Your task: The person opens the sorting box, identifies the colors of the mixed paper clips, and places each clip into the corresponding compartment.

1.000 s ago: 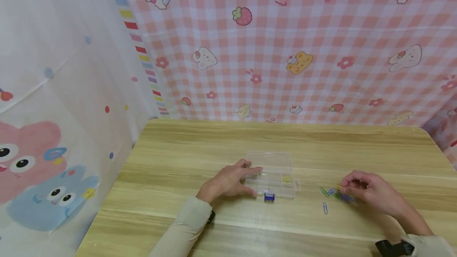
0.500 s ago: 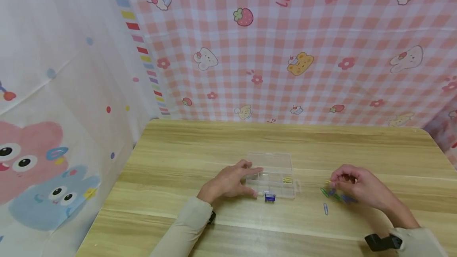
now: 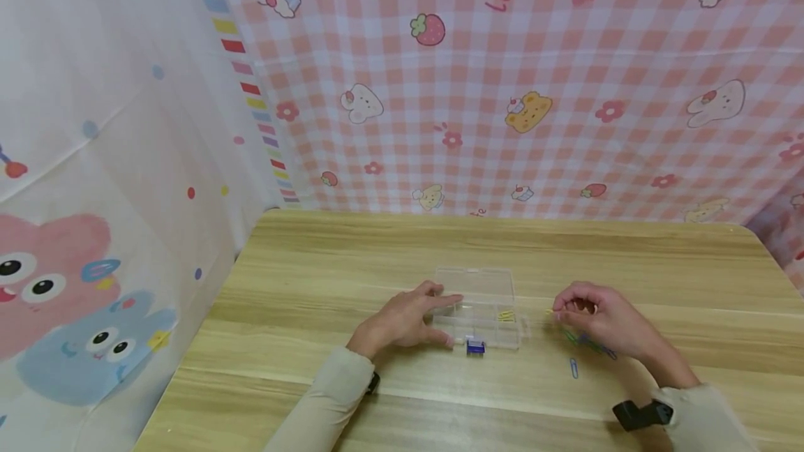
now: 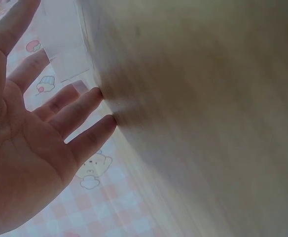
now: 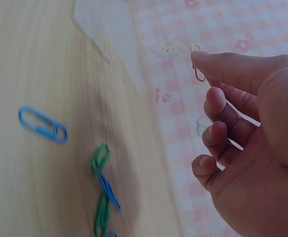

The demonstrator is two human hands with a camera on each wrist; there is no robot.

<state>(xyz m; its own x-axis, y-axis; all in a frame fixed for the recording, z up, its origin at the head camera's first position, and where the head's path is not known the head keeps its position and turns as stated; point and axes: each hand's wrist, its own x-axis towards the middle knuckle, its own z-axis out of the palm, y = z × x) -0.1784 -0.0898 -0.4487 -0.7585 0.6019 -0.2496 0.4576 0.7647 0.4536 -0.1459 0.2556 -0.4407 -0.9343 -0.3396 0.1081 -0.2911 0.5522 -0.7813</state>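
Note:
My right hand (image 3: 606,319) pinches a yellow paper clip (image 5: 201,78) between thumb and index finger, raised above the table; its other fingers curl loosely. A clear plastic compartment box (image 3: 474,283) stands to its left with the lid up, and several yellow paper clips (image 3: 506,316) lie in a right-hand compartment. At the box's left side rests my left hand (image 3: 402,318), fingers spread, index over the box and thumb at its front corner. In the left wrist view, fingertips (image 4: 109,121) of that hand meet the table surface.
Below the right hand lie green paper clips (image 5: 100,158) and blue paper clips (image 5: 108,191) in a loose cluster. One blue paper clip (image 3: 574,368) lies apart, nearer the front. A small dark blue piece (image 3: 475,347) sits at the box's front edge. A checked cloth (image 3: 402,138) hangs behind the wooden table.
My right hand has lifted the yellow paper clip from the cluster and moved left toward the box, uncovering more of the loose clips. The left hand has stayed in place.

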